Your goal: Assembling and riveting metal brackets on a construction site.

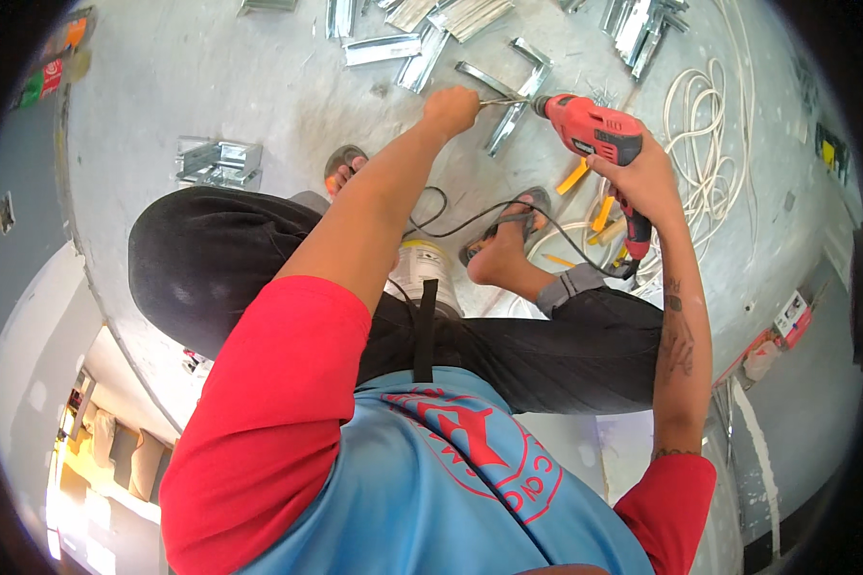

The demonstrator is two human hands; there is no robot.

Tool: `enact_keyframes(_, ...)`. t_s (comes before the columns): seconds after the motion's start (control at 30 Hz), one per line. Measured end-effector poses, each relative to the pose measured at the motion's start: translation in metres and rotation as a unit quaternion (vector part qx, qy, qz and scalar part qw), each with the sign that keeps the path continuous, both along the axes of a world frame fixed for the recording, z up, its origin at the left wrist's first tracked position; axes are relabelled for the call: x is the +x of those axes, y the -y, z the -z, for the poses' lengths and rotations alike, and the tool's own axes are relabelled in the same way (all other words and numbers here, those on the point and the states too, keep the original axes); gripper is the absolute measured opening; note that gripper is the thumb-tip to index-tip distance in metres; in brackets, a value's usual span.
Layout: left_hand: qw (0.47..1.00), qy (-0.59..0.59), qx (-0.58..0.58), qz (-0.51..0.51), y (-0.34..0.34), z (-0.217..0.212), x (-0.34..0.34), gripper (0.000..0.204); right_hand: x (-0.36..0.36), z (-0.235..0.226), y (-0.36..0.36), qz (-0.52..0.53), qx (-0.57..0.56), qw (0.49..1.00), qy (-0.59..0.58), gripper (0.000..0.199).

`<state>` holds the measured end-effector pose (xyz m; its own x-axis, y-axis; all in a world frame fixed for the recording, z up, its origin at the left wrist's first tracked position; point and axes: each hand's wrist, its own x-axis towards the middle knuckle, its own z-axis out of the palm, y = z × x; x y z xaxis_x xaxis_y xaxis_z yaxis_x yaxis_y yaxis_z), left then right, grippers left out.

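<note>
My right hand (647,177) is wrapped round the grip of a red and black power drill (594,126), whose chuck points left. Its dark cord (494,206) runs back from the handle across the floor. My left hand (451,112) is closed round a slim metal tool (501,101) that reaches toward the drill's front end. The tool's kind is hard to make out, as my fist covers most of it. Just below the drill's tip lies a bent silver metal channel piece (505,131). Whether the bit touches metal cannot be seen clearly.
Cut metal channels (384,50) lie along the far floor, with more (635,36) at far right. A stack of short pieces (219,163) sits at left. Coiled white cable (705,125) and yellow-handled tools (602,216) lie at right. Between my legs stands a white bucket (422,268).
</note>
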<state>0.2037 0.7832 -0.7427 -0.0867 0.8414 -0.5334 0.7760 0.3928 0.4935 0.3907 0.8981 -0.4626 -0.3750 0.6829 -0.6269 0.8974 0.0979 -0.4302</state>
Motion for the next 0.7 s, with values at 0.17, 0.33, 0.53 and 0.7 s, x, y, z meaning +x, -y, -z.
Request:
enact_keyframes(0.17, 1.0, 0.006, 0.014, -0.015, -0.001, -0.003, 0.003, 0.016, 0.0, 0.002, -0.001, -0.046, 0.03, 0.998, 0.011, 0.058)
enact_keyframes(0.33, 0.999, -0.021, 0.022, 0.011, -0.002, 0.001, 0.001, 0.016, -0.001, 0.004, -0.003, -0.083, 0.058, 0.995, 0.023, 0.06)
enact_keyframes(0.53, 0.999, -0.013, 0.032, 0.011, -0.003, 0.004, -0.003, 0.016, -0.005, 0.003, 0.009, -0.114, 0.096, 0.989, -0.017, 0.059)
enact_keyframes(0.7, 0.999, -0.003, 0.03, 0.014, -0.005, 0.001, -0.006, 0.017, -0.012, 0.002, 0.007, -0.153, 0.105, 0.982, 0.025, 0.061)
